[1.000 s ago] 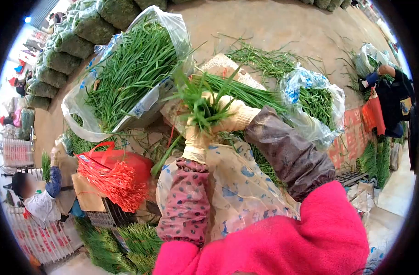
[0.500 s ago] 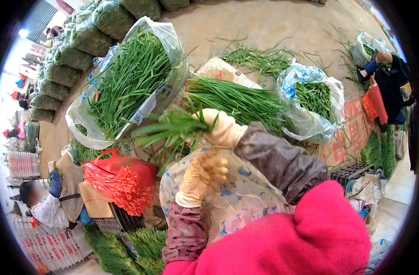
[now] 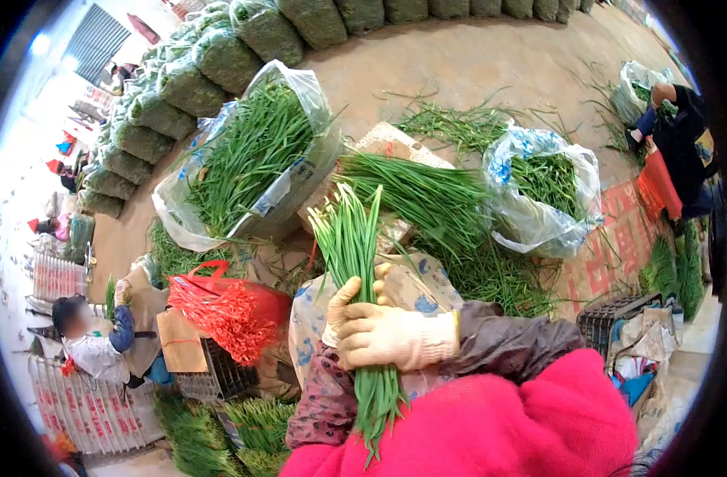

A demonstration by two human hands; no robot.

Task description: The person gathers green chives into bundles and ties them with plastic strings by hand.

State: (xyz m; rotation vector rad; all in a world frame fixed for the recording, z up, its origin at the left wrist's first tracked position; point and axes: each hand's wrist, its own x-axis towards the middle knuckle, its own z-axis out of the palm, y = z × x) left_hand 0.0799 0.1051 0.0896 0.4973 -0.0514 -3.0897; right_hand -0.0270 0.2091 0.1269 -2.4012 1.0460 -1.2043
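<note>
1. Greens bundle [image 3: 349, 230] is sitting upright in the frame, in front of our torso over the patterned apron [image 3: 431, 296]. Pale cut ends are pointing away from us; leaf tips are trailing down onto the pink coat [image 3: 491, 405].

2. Grip: we're wrapping the right hand [image 3: 395, 335] across the front, gloved fingers pressed together around the stems. We're closing the left hand [image 3: 342, 306] around it from the other side, thumb on one edge, fingertips showing at the other. The right is partly hiding the left, so we can't tell how hard either is squeezing.

3. Risk, our read: outer stems are splaying above the hands, so a loosening grip could be letting them slide out. Uneven ends would be the result.

4. Risk: too much squeeze could be creasing the leaves, likely worst under the right fingers. Tips are lying against the coat, so they could be snagging or bending.

5. Looks: slim stems, whitish-yellow at the ends, going bright green, then darker at the drooping tips. Ends are fanning, not level.

6. Nearby: long greens [image 3: 419, 191] are lying just beyond; red strips [image 3: 220, 318] are hanging off to the left.
</note>
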